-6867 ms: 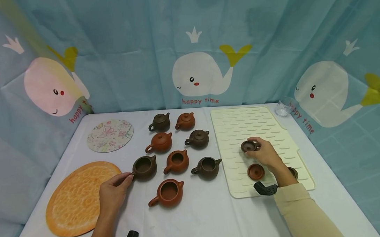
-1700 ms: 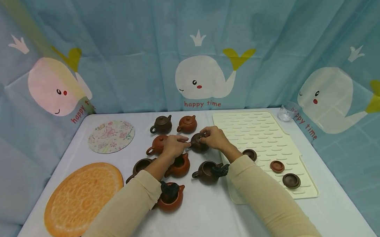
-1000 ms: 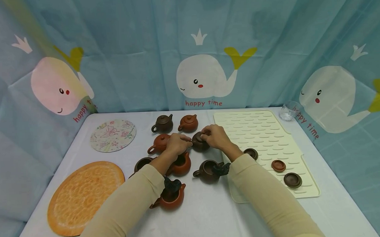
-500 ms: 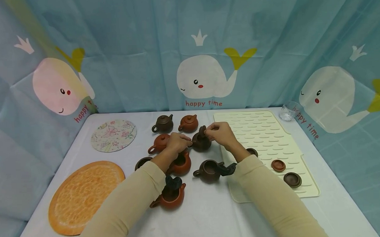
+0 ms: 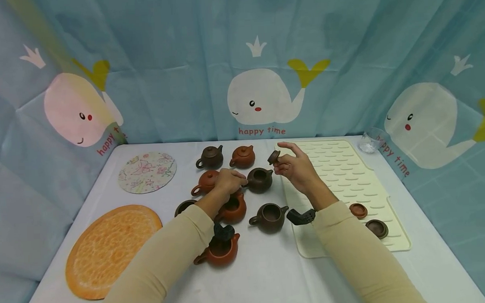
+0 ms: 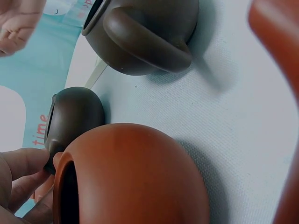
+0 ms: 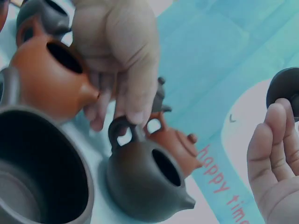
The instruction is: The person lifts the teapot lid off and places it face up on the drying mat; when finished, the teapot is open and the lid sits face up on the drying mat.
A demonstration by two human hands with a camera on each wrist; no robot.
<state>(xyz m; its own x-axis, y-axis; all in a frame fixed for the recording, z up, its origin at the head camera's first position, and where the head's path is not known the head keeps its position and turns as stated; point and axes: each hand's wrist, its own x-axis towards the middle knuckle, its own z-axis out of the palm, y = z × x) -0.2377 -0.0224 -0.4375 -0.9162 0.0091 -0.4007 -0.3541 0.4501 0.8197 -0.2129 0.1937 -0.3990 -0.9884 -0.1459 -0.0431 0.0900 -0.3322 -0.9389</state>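
My left hand (image 5: 226, 182) pinches the handle of a dark brown teapot (image 5: 262, 182), whose round mouth is uncovered. In the right wrist view, thumb and fingers meet on that teapot's (image 7: 140, 182) loop handle. Raised to the right of it, my right hand (image 5: 301, 169) holds a small dark brown lid (image 5: 273, 157) between its fingers, with the index finger extended. The lid (image 7: 282, 88) also appears at the right edge of the right wrist view. Close in front of the left hand is an open reddish teapot (image 5: 235, 209), partly covered by the forearm.
Lidded teapots stand behind: a dark one (image 5: 211, 158), a reddish one (image 5: 243, 157) and another reddish one (image 5: 206, 181). Nearer are more open teapots (image 5: 270, 218). A cream mat (image 5: 331, 153) on the right bears a reddish lid (image 5: 358, 210) and a dark lid (image 5: 377, 229). A clear glass (image 5: 369, 142) stands behind.
My right hand has lifted the dark lid off the teapot and moved it up and right. My left hand, earlier on another dark teapot's handle, has stayed on this one for the last moments.
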